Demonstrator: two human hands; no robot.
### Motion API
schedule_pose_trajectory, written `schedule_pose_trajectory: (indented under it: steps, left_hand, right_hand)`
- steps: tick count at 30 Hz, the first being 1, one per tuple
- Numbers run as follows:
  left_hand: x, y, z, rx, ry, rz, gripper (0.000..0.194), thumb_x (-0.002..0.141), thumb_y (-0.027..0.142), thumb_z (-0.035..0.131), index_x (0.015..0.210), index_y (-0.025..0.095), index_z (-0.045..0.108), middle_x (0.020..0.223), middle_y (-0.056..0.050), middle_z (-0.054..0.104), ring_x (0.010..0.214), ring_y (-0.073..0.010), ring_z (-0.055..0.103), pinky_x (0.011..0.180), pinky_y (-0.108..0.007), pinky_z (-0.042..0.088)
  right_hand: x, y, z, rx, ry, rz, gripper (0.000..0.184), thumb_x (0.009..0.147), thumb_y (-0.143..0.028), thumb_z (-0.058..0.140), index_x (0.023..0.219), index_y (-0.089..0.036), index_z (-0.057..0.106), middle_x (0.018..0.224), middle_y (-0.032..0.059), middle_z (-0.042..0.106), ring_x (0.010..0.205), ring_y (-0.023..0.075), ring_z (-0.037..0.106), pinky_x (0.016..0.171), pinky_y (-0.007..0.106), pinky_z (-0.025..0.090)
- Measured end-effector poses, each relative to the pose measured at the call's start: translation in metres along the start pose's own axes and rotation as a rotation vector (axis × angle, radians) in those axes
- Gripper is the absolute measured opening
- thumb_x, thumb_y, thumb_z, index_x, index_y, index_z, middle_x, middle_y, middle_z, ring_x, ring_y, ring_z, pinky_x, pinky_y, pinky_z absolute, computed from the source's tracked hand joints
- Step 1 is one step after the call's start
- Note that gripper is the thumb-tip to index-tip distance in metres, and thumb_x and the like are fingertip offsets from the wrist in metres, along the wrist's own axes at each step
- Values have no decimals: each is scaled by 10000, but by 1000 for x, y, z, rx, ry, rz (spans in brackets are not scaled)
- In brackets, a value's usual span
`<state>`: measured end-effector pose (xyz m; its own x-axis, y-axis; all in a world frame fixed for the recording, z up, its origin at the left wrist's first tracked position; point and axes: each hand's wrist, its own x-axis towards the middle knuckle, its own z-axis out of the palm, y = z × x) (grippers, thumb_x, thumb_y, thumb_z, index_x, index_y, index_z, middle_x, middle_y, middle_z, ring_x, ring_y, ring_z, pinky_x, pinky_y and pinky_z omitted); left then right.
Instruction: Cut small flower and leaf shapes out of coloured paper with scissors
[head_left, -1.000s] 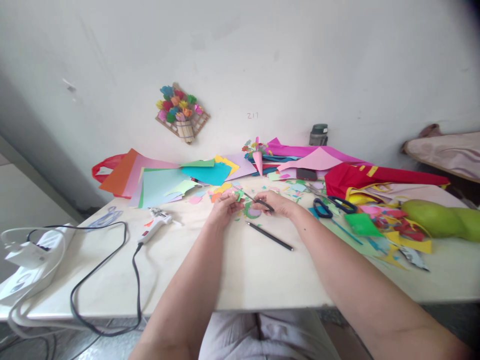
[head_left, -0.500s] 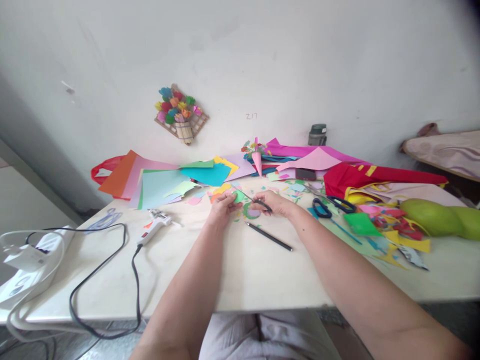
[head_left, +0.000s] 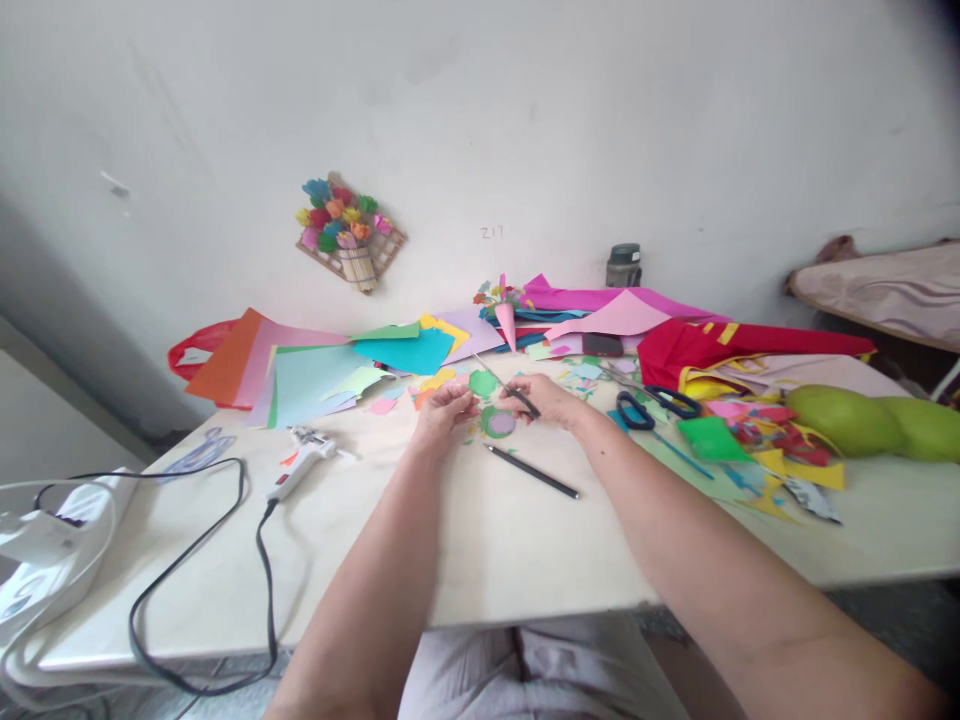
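My left hand [head_left: 444,408] pinches a small green paper piece [head_left: 482,384] above the white table [head_left: 480,540]. My right hand [head_left: 546,398] grips small black-handled scissors [head_left: 508,388] whose blades point up and left, right beside the green piece. Just below the hands a green ring with a lilac middle [head_left: 499,422] lies on the table. A black pencil [head_left: 531,471] rests a little nearer to me.
Coloured paper sheets [head_left: 322,365] fan out at the back left, with scraps and blue-handled scissors [head_left: 651,405] at the right. A white glue gun [head_left: 304,462] with a black cord [head_left: 202,560] lies left. A red bag [head_left: 720,350], green gourd-shaped thing [head_left: 874,420] and paper-flower wall piece [head_left: 349,232] are around.
The view has shifted slightly, so everything sits a bit further left. The hands stay close together at the green piece, the scissors tilted a little more upright.
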<state>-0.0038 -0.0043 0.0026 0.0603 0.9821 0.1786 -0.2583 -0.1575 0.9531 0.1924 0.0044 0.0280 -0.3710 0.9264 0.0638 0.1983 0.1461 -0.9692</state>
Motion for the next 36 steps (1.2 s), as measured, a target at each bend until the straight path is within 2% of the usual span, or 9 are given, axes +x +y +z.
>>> schedule_pose_trajectory:
  steps: [4,10,13,19,24,29,36]
  left_hand:
    - [-1,-1,2,25,-45,2,355,557,399,846,669,138,633,629,-14,623,605,-123,606,666,-278,528]
    - [1,-1,-1,10,19,3,380,515,380,851,666,146,593,627,3,606,615,-139,621,668,-298,527]
    - [2,0,-1,-20,17,-12,381,512,355,844,684,154,571,641,10,604,643,-154,640,693,-320,533]
    - [0,2,3,20,-60,-58,373,501,298,828,647,166,512,606,42,574,586,-156,643,689,-335,537]
    - [-1,1,5,97,-97,-100,337,502,284,814,639,167,530,589,41,588,542,-132,612,647,-303,524]
    - [0,0,4,174,-106,-129,325,507,288,807,638,169,534,576,31,592,527,-141,611,581,-274,490]
    - [1,-4,4,151,-117,-98,340,527,355,843,636,150,595,612,12,609,566,-123,596,637,-278,509]
  right_hand:
    - [-2,-5,4,-15,-19,-16,219,648,-193,777,721,-143,577,460,-63,522,371,61,431,391,194,370]
    - [-2,-6,4,-52,-79,-29,236,646,-246,785,713,-145,582,477,-55,545,381,70,456,385,192,343]
    - [-2,-5,1,-54,-33,1,228,650,-237,774,753,-148,591,488,-49,568,389,74,459,384,189,310]
    - [0,-3,-2,179,119,-36,267,616,-96,726,837,-157,590,592,-30,628,545,108,574,512,201,412]
    - [2,-3,-2,264,86,-82,305,593,-59,699,862,-156,594,651,-13,660,592,107,592,581,213,450]
    - [5,-1,-1,212,57,-99,307,574,-63,678,860,-146,606,567,-48,604,518,96,538,520,207,405]
    - [9,0,5,165,130,-106,309,571,-80,641,864,-161,589,487,-69,569,446,118,542,450,214,390]
